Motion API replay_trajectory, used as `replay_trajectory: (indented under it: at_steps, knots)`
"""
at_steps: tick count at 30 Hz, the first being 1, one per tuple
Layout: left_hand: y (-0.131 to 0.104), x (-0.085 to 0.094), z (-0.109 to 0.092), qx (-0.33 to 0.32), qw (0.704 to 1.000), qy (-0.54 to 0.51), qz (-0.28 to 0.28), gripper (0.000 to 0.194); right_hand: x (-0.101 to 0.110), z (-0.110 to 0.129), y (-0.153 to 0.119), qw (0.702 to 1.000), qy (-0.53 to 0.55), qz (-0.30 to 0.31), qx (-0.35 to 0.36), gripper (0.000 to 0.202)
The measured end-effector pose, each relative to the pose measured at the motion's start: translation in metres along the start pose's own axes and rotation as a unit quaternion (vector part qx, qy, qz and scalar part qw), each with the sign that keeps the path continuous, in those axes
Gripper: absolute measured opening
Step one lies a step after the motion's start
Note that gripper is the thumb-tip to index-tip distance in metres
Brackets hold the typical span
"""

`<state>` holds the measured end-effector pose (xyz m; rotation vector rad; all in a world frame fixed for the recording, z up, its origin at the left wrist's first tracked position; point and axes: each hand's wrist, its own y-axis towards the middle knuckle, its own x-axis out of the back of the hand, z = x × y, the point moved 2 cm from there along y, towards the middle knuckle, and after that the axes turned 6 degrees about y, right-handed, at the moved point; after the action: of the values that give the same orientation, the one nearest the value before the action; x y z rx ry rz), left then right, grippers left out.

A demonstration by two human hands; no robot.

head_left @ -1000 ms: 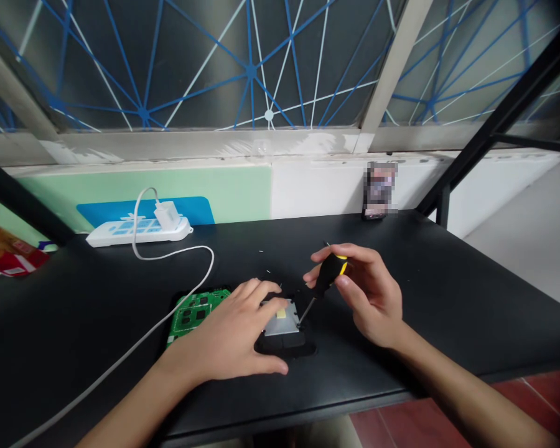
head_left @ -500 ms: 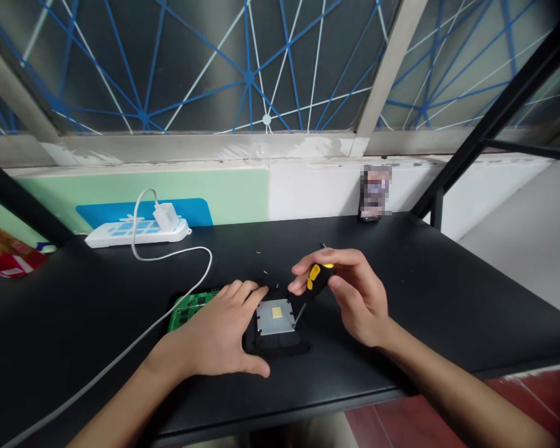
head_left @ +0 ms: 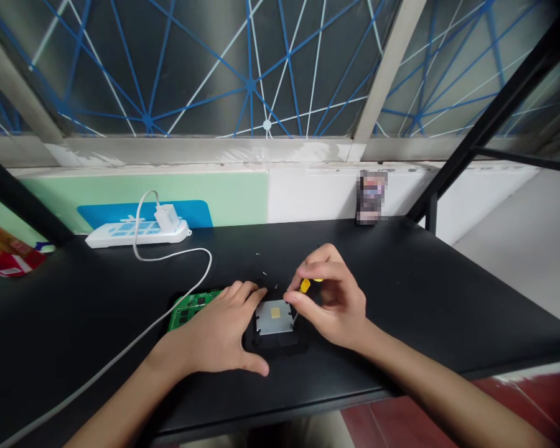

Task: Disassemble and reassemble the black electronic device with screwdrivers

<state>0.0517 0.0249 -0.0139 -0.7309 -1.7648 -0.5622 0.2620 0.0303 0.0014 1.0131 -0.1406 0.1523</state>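
My right hand grips a yellow and black screwdriver between thumb and fingers. Its thin shaft slants down to the right edge of a silvery metal plate, near a corner. A small pale yellow square sits on that plate, which lies in a black casing. My left hand rests over the casing's left side, fingers spread and thumb apart. Partly under it is a green circuit board with dark chips.
A white power strip with a plugged-in charger stands at the back; its white cable crosses the black table. Tiny pieces lie behind the casing. A phone-like object, blurred out, leans against the wall. A red packet lies left.
The fingers of my right hand have closed more tightly around the screwdriver handle, and the hand has shifted slightly left. My left hand stays in place.
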Motion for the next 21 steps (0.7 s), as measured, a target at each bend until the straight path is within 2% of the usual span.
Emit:
replay_trajectory:
  at_steps: [2, 5, 8, 10, 13, 21]
  knots:
    - [0.001, 0.0, -0.001, 0.007, 1.0, 0.002, 0.007, 0.094, -0.001, -0.003, -0.002, 1.0, 0.011, -0.002, 0.021, 0.047]
    - [0.001, 0.001, -0.001, 0.012, 1.0, 0.001, 0.011, 0.101, -0.003, -0.005, -0.003, 0.996, 0.08, 0.018, 0.024, 0.038]
    - [0.0, 0.001, -0.002, 0.013, 1.0, 0.0, 0.016, 0.101, -0.006, -0.005, -0.006, 0.991, 0.123, 0.044, 0.009, 0.046]
    - [0.0, 0.001, -0.001, 0.015, 1.0, 0.0, 0.019, 0.101, -0.007, -0.005, -0.009, 0.992, 0.115, 0.052, 0.015, 0.054]
    - [-0.001, -0.001, 0.0, 0.014, 1.0, 0.006, 0.016, 0.104, -0.006, -0.003, -0.012, 0.997, 0.075, 0.031, 0.011, 0.064]
    - [-0.001, -0.004, 0.002, 0.009, 1.0, 0.001, 0.008, 0.102, 0.006, -0.002, -0.009, 0.999, -0.012, -0.036, 0.034, 0.066]
